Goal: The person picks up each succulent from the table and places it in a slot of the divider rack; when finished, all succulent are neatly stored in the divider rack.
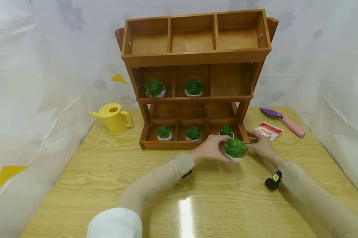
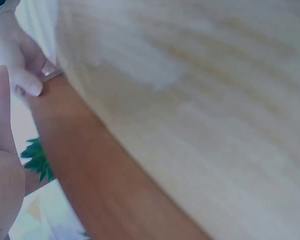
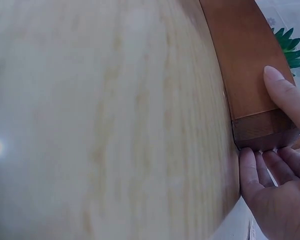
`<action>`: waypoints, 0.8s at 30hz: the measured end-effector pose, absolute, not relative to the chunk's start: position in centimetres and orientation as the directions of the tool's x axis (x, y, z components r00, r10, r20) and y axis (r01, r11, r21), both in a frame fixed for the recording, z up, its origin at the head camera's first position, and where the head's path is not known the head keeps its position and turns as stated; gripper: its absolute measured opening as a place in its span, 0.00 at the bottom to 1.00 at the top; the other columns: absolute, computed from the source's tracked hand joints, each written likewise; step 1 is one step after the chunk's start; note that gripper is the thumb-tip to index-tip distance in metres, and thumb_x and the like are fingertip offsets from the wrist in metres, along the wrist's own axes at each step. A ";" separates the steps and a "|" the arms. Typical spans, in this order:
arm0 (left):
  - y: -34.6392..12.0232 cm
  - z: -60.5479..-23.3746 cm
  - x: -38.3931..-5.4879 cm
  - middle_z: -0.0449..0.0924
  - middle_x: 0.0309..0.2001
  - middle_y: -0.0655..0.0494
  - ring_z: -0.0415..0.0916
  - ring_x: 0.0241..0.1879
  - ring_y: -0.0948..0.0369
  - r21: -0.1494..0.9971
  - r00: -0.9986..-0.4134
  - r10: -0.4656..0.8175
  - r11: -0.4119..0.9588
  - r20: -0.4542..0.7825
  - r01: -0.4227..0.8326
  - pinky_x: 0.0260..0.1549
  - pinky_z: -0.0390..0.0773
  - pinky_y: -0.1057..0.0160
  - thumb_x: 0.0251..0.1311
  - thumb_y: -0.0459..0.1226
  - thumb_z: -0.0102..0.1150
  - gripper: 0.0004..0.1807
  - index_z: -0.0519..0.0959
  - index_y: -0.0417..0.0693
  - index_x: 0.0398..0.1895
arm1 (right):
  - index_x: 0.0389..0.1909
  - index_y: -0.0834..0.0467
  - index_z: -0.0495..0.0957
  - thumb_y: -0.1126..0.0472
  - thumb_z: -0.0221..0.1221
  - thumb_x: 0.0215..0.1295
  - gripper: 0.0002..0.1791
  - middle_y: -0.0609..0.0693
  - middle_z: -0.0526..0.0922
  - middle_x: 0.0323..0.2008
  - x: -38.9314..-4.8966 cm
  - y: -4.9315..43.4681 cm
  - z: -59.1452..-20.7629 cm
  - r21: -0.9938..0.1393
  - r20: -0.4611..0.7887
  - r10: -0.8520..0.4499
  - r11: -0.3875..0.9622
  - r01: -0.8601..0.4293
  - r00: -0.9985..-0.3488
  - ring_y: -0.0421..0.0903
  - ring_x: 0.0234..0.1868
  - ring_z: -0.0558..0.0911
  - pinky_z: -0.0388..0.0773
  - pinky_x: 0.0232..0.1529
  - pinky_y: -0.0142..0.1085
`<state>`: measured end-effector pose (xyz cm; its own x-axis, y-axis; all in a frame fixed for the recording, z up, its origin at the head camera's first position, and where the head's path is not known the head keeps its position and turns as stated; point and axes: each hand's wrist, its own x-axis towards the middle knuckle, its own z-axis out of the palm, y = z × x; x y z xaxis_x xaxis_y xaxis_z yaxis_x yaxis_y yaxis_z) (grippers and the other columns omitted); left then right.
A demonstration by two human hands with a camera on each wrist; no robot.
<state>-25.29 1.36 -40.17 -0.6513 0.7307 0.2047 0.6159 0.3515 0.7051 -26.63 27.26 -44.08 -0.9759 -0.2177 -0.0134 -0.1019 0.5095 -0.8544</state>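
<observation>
My left hand (image 1: 209,148) holds a small artificial succulent in a white pot (image 1: 235,148), slightly tilted, in front of the right end of a brown wooden shelf (image 1: 196,59). In the right wrist view, my right hand (image 3: 282,200) grips the lower tier's front right corner, thumb on the front board and fingertips against its end. Behind the held plant, another potted succulent (image 1: 226,130) stands in the lower right compartment. Two more succulents, a left one (image 1: 164,132) and a middle one (image 1: 193,133), share that tier. The left wrist view shows only part of my left hand (image 2: 5,185).
On the middle tier stand two potted succulents, one at left (image 1: 155,88) and one central (image 1: 193,87). A yellow watering can (image 1: 115,119) is left of the shelf. To the right lie a red-and-white packet (image 1: 268,131) and a purple trowel with a pink handle (image 1: 292,127).
</observation>
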 end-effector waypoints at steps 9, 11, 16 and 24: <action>0.7 -37.6 -26.0 0.82 0.36 0.57 0.77 0.23 0.73 0.641 -0.683 0.644 0.370 0.345 0.672 0.34 0.76 0.78 0.40 0.45 0.78 0.38 0.74 0.50 0.58 | 0.73 0.64 0.54 0.57 0.65 0.61 0.44 0.67 0.60 0.69 -26.6 27.3 -44.1 -0.862 -0.044 -0.217 0.501 -0.073 -0.975 0.66 0.67 0.64 0.74 0.45 0.22; 0.6 -37.0 -26.2 0.81 0.37 0.58 0.76 0.23 0.73 0.635 -0.694 0.607 0.370 0.387 0.678 0.34 0.75 0.79 0.41 0.45 0.78 0.37 0.74 0.49 0.58 | 0.73 0.62 0.53 0.53 0.66 0.60 0.46 0.65 0.59 0.70 -26.6 27.3 -44.1 -0.858 -0.053 -0.217 0.509 -0.067 -0.975 0.66 0.67 0.65 0.77 0.49 0.31; 0.4 -35.5 -26.9 0.79 0.39 0.56 0.77 0.26 0.66 0.635 -0.707 0.506 0.346 0.494 0.691 0.35 0.78 0.73 0.41 0.44 0.77 0.37 0.73 0.49 0.58 | 0.74 0.61 0.52 0.48 0.67 0.57 0.49 0.64 0.58 0.71 -26.6 27.2 -44.2 -0.849 -0.063 -0.203 0.526 -0.055 -0.977 0.66 0.67 0.65 0.72 0.58 0.54; 0.5 -33.8 -28.3 0.79 0.40 0.55 0.76 0.41 0.62 0.531 -0.700 0.397 0.459 0.594 0.712 0.46 0.76 0.71 0.38 0.48 0.79 0.39 0.75 0.47 0.56 | 0.74 0.61 0.52 0.49 0.67 0.58 0.49 0.65 0.57 0.71 -26.6 27.2 -44.0 -0.850 -0.061 -0.207 0.524 -0.058 -0.976 0.67 0.67 0.64 0.70 0.58 0.56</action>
